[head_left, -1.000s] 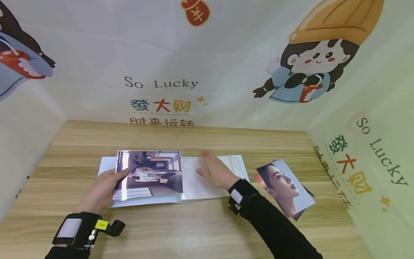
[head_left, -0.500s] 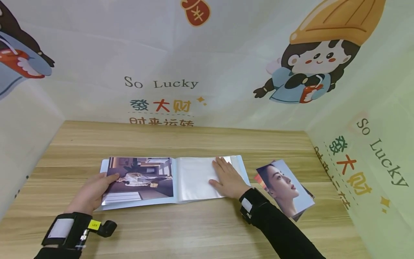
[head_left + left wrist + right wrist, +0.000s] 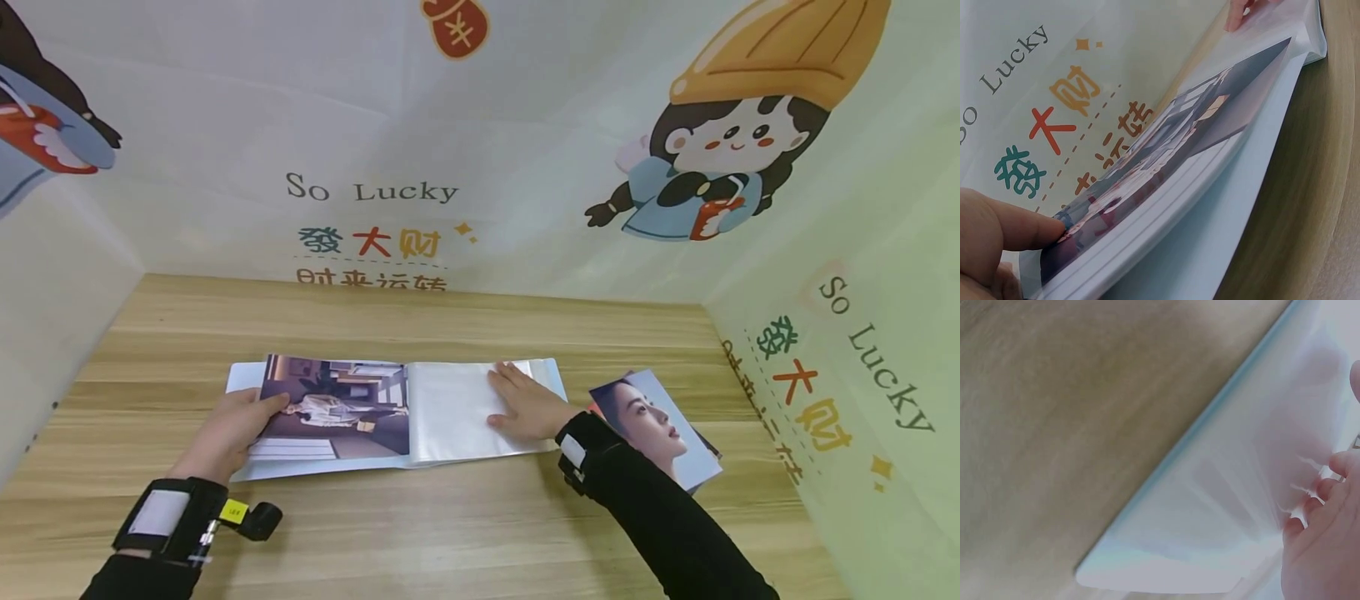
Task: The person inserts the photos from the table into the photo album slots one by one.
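Observation:
A photo album with pale blue covers [image 3: 242, 377] lies spread out on the wooden table. Its left side shows a sideways photo [image 3: 337, 408] of a person in light clothes indoors. My left hand [image 3: 228, 433] pinches the outer edge of that photo page, thumb on top. In the left wrist view the page edges [image 3: 1166, 209] stand raised and curved above the blue cover [image 3: 1235, 194]. On the right side is a glossy whitish sleeve page [image 3: 446, 412] without a picture. My right hand [image 3: 528, 407] rests flat on it, fingers extended.
To the album's right, partly behind my right sleeve [image 3: 652, 500], lies a small pile of photos [image 3: 656, 425], a face in profile on top. Printed white sheeting [image 3: 517, 167] walls the table [image 3: 420, 533] at the back and both sides.
My left hand moved the photo page left and down onto the album, then slightly right and up again. My right hand slid right along the blank page and now lies flat there.

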